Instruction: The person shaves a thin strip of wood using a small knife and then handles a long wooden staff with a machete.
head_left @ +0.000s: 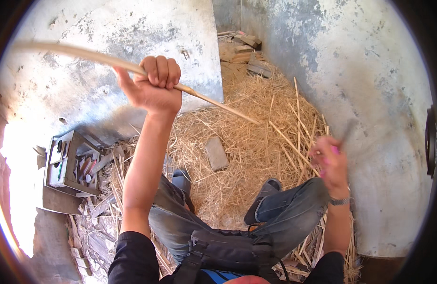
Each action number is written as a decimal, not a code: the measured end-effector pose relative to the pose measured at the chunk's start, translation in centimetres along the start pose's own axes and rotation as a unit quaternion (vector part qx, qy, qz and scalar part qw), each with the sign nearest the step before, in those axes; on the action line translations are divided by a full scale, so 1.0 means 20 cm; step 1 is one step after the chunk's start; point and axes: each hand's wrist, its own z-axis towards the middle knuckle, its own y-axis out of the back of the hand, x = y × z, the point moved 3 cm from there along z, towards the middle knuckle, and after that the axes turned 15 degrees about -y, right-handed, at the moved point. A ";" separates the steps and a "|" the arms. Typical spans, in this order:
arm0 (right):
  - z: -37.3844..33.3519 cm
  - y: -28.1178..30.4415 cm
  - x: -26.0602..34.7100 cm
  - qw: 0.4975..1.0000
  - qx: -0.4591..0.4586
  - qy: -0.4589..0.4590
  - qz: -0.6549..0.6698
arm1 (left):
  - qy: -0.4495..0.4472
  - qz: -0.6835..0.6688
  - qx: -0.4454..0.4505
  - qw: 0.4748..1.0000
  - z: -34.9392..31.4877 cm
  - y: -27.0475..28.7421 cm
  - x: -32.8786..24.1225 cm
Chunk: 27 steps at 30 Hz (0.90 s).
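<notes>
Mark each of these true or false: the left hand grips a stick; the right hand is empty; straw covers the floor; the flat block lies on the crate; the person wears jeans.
1. Left hand grips a stick: true.
2. Right hand is empty: false, it holds something pink, blurred.
3. Straw covers the floor: true.
4. Flat block lies on the crate: false, it lies on the straw, apart from the crate.
5. The person wears jeans: true.

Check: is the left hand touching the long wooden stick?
Touching. The head view shows the left hand raised, its fingers curled fully around the long wooden stick.
</notes>
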 end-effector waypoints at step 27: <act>0.66 -0.72 -0.12 0.979 0.179 -0.091 0.038 | 0.310 0.121 -0.119 0.936 -1.12 0.07 -0.10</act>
